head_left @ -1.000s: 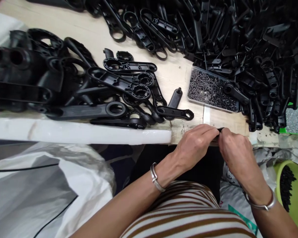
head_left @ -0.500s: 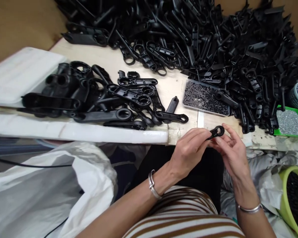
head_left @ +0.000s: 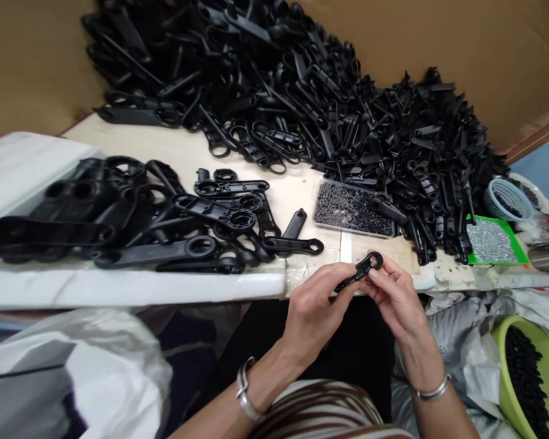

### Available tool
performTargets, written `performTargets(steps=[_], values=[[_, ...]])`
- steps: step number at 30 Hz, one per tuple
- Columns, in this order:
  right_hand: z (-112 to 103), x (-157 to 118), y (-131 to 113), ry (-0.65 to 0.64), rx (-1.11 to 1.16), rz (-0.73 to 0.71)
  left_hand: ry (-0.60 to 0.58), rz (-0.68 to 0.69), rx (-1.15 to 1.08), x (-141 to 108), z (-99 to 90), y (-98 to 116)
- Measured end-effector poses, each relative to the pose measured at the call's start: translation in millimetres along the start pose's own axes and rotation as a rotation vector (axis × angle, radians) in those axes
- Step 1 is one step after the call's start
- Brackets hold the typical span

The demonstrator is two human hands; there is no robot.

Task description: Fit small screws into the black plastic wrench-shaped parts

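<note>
Between both hands is a black plastic arm piece with a ring at one end (head_left: 357,269), held just above the table's front edge. My left hand (head_left: 315,308) pinches its narrow end between thumb and fingers. At the ring end, my right hand (head_left: 400,302) grips with thumb and fingertips; whether a small part sits in the ring I cannot tell. Close behind lies another black arm piece with a ring (head_left: 297,245). A clear plastic box (head_left: 354,230) full of tiny dark parts stands beyond the hands.
Black plastic parts (head_left: 256,79) are heaped along the back. More arm pieces (head_left: 210,207) lie at left, near a white box (head_left: 32,171). On the right are a green tray (head_left: 524,253) of small silvery pieces, a blue basket (head_left: 490,194) and a yellow-green tub (head_left: 503,378) of black parts.
The camera view has shifted, so the table sits lower and further left in it. Both hands keep hold of the arm piece, and more of its length now shows.
</note>
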State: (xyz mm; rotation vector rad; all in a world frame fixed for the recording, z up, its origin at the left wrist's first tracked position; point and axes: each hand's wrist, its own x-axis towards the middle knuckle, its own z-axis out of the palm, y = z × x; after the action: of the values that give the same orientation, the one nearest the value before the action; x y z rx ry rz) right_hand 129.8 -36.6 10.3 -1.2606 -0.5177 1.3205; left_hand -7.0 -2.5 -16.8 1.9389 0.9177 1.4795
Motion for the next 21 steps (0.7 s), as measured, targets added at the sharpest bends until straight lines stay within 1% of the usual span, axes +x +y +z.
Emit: performTargets(steps=[4,7,9,11,13,14,16,18,19,20,21], values=[[4,1,2,-0.009,0.008,-0.066,-0.001,0.03,0.006,-2,2.3,-2],[4,3,2,-0.024,-0.003,-0.061,-0.023,0.051,0.003,-3,4.9,-2],[-2,7,-3,0.007,-0.059,-0.06,-0.081,0.088,-0.026,-2,5.3,-2],[-15,12,-16,0.06,-0.185,-0.104,-0.136,0.167,-0.043,3,2.7,-3],[-34,21,-40,0.122,-0.409,-0.22,-0.152,0.25,0.007,10,-5.0,-5],[-44,27,-56,0.162,-0.568,-0.305,-0.146,0.28,0.064,14,-10.8,-7],[-60,42,-91,0.285,-0.937,-0.543,-0.127,0.306,0.228,23,-26.1,-11],[-69,61,-126,0.463,-1.275,-0.777,-0.117,0.276,0.416,30,-43.5,-17],[-70,72,-140,0.518,-1.4,-0.862,-0.104,0.246,0.497,32,-51.9,-20],[-70,83,-151,0.536,-1.514,-0.909,-0.089,0.212,0.562,33,-59.4,-22],[-69,95,-159,0.525,-1.602,-0.937,-0.075,0.182,0.612,34,-65.8,-24]])
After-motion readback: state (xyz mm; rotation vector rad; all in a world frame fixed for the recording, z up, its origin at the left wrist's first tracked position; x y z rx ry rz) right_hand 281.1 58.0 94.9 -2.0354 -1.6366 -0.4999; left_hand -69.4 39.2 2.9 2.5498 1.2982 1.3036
